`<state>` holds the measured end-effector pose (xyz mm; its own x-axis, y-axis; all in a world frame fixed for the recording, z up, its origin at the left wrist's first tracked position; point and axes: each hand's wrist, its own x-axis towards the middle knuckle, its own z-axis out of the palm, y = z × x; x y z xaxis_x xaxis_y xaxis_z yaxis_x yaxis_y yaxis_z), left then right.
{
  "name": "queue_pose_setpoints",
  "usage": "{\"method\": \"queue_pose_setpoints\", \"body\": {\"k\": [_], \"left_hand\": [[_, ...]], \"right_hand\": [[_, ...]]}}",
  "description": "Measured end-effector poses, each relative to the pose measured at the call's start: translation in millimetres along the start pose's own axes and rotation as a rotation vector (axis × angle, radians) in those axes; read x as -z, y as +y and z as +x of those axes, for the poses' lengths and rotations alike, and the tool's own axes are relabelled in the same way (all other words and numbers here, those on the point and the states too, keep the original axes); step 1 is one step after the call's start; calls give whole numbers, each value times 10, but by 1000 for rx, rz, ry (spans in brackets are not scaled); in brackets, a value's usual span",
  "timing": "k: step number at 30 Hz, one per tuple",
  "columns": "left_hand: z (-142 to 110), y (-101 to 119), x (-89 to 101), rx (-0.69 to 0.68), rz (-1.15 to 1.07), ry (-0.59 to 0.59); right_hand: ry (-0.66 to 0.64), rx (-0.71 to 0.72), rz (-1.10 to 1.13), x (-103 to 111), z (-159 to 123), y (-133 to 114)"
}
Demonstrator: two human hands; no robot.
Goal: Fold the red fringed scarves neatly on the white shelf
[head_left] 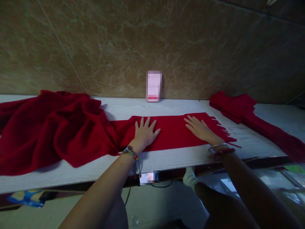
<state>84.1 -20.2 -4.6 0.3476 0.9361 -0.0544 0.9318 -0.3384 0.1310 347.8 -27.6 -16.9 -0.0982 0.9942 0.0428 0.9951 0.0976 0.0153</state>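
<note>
A red scarf (170,133) lies along the white wood-grain table, its middle part spread flat and its fringe at the right end. My left hand (145,133) rests on the flat part with fingers spread; a ring and a beaded bracelet are on it. Near the fringed end, my right hand (200,128) lies flat on the same cloth, with a bangle and a red cord at the wrist. To the left, the cloth runs into a large loose, crumpled heap (54,130). Neither hand grasps anything.
A pink, phone-like object (153,87), blurred, leans on the brown marbled wall (107,47). Another red cloth (252,117) lies at the right of the white table (166,160). A blue packet (28,197) and a foot in a light sock (190,177) show below the front edge.
</note>
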Motion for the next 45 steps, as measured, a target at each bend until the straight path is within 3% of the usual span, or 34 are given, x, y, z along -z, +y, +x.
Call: {"method": "queue_pose_setpoints", "body": {"k": [7,14,18,22,26,29,36,40,45], "left_hand": [[-43,23,-17,-68,-7,16],[-97,61,-48,-95,-11,20],[-159,21,-58,-83,-11,49],[-201,-22,-60,-86,-10,44],[-203,-31,-57,-85,4,34],[-205,-25,-53,-81,9,42],[-212,96,-59,-154,-9,34],[-212,173,-75,-161,-2,49],[-253,124,-80,-121,38,91]], "right_hand": [[-9,-87,44,-38,-57,558],[29,-46,29,-63,-92,808],[7,-127,-31,27,-129,701],[93,-220,-108,100,-164,311],[145,-62,-43,40,-147,-196],[115,16,-33,-41,-110,-356],[-16,-67,-16,-66,-132,14],[14,-66,-19,-65,-187,205],[31,-87,-27,-64,-216,237]]}}
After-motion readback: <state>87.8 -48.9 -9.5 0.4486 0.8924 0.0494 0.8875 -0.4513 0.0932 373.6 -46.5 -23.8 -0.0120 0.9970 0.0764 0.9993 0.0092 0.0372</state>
